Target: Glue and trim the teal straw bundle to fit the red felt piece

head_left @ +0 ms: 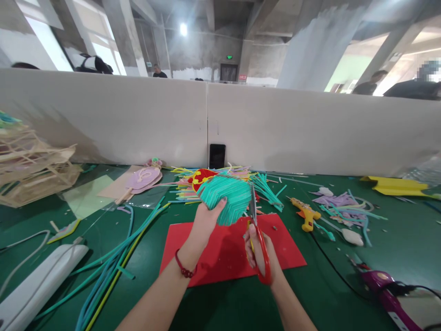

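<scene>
Left grip (206,219) is pinching a teal ribbed piece (232,195), thumb on top, while the right grip (259,250) is wrapped round red-handled scissors (253,214), blades up by the piece's 3 o'clock edge. Can't tell if they're touching it. Clock centred on that piece: purple tool (381,278) at 4, long white bar (44,280) at 8, a bunch of loose strips (124,257) also around 8, red sheet (234,257) at 6 on the green desk (320,294). Yellow glue gun (306,217) sits near 3, lavender cutout (143,178) near 9. Farther back at 12, a dark phone (217,156) leans on the pale partition (138,119), and past that somebody in black (159,72) at 11.
</scene>
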`<state>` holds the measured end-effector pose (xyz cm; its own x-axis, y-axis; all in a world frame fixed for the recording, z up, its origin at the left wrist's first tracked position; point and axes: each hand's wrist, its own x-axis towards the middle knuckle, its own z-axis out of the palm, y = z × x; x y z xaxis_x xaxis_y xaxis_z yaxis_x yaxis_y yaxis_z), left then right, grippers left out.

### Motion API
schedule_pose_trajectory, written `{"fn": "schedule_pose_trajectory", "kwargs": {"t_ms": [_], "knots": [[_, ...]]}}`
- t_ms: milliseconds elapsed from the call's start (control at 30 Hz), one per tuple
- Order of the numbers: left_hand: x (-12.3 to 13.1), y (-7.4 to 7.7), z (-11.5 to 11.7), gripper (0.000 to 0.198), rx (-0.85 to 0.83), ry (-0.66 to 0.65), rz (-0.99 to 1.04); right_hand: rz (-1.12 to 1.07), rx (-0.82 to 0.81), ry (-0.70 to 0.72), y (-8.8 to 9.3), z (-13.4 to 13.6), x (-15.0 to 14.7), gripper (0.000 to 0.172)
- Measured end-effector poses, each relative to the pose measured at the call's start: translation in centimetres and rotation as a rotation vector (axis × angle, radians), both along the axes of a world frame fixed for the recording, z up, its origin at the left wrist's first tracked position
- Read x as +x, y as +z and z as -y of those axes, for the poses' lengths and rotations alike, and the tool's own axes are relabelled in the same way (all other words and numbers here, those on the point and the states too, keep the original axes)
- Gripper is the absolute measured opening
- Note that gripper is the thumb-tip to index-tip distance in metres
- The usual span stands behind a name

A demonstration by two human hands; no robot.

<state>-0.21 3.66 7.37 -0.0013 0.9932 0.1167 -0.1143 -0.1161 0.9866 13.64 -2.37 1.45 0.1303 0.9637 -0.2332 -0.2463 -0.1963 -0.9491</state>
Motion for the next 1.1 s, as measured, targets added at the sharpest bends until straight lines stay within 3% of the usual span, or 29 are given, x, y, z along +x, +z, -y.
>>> {"fn": "schedule_pose_trajectory", "kwargs": {"t_ms": [200,600,933,1100], "knots": [[0.0,0.0,0.0,0.044,0.023,0.021,-0.048,-0.122,0.039,0.060,-0.7,0.1,0.0,0.059],[0.0,0.2,-0.1,0.034,0.043,-0.023,-0.119,-0.063,0.089,-0.011,-0.9,-0.4,0.0,0.060],[-0.2,0.4,0.1,0.032,0.086,0.005,-0.230,-0.086,0.016,-0.007,-1.0,-0.9,0.0,0.066],[-0.4,0.4,-0.1,0.038,0.128,0.030,-0.264,-0.025,0.077,-0.013,-1.4,-0.7,0.1,0.057]]}}
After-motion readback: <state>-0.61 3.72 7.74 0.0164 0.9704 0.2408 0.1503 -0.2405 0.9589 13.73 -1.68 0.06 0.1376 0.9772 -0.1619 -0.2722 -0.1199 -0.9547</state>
